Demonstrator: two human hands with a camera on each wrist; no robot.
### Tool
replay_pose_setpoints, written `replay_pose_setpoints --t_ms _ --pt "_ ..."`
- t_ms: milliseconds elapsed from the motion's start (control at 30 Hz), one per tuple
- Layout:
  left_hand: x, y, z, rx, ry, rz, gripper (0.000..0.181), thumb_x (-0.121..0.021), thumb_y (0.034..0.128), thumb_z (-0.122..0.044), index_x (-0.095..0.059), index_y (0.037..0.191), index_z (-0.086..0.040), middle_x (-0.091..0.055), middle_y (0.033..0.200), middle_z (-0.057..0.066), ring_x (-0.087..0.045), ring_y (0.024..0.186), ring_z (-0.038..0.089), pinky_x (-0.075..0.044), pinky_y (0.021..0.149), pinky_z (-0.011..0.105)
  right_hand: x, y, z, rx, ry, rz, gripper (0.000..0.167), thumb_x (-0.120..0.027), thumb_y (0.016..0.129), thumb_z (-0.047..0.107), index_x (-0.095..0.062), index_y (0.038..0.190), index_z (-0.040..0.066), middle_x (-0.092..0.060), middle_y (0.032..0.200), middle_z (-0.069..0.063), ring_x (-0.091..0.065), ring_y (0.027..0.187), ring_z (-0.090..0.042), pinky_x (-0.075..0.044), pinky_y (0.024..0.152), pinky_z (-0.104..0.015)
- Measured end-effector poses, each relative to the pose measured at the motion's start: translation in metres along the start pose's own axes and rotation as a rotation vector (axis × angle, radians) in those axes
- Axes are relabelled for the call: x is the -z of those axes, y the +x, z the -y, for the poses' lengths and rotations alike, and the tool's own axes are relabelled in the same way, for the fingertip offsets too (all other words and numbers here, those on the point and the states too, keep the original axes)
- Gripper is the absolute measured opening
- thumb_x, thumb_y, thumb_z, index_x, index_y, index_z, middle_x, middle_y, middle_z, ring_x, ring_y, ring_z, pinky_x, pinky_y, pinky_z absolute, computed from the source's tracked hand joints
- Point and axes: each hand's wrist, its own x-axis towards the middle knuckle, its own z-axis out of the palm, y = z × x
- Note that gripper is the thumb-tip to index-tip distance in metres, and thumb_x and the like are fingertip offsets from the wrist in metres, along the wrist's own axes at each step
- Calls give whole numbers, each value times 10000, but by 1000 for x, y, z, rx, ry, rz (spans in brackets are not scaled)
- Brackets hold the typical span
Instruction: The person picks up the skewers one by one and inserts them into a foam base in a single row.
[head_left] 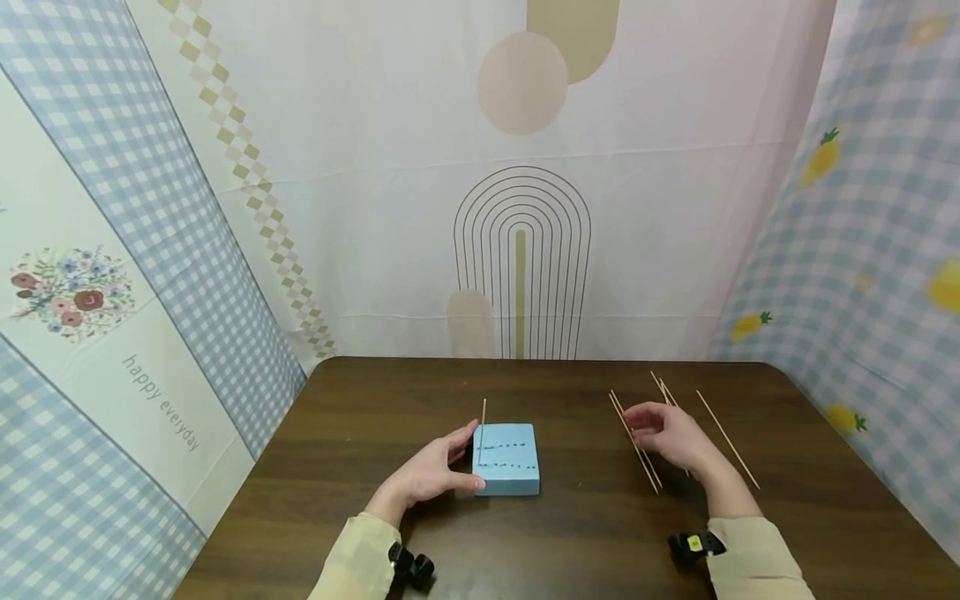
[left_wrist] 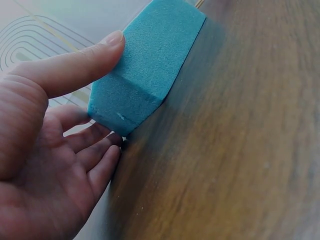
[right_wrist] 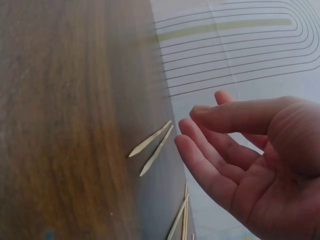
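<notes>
A light blue foam block (head_left: 517, 457) with rows of small dark marks on its top sits on the table. My left hand (head_left: 429, 473) holds it at its left side, the thumb against the near side and the fingers round the left edge. One thin wooden skewer (head_left: 483, 417) stands upright from the block near its left edge. My right hand (head_left: 671, 437), fingers loosely bent, hovers by the loose skewers (head_left: 637, 443) with nothing in its grasp. In the right wrist view, pointed skewer ends (right_wrist: 156, 150) lie beside the fingertips, apart from them.
The brown wooden table (head_left: 570, 542) reaches back to a pale patterned cloth (head_left: 390, 250). Behind the right hand lie more skewers (head_left: 662, 386), and a single skewer (head_left: 727, 439) lies further right. Checked cloths hang at both sides.
</notes>
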Motion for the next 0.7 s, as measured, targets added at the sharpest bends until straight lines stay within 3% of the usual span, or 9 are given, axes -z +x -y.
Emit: replay_pose_setpoints --t_ms 233,700 --pt "1 0 -3 -18 -24 3 1042 -886 903 -207 -232 1683 19 -235 1752 172 -285 1590 343 -321 1255 526 -1 1 -2 -49 -29 -7 421 -698 918 -152 -624 1332 -128 -650 1316 -322 -690 1139 -429 -640 865 -415" --pt "1 1 -1 -15 -25 2 1041 -889 902 -215 -239 1685 7 -236 1753 165 -281 1594 325 -323 1258 508 -8 2 -5 -42 -46 -8 434 -746 878 -152 -656 1300 -100 -663 1297 -306 -706 1103 -407 -641 863 -439"
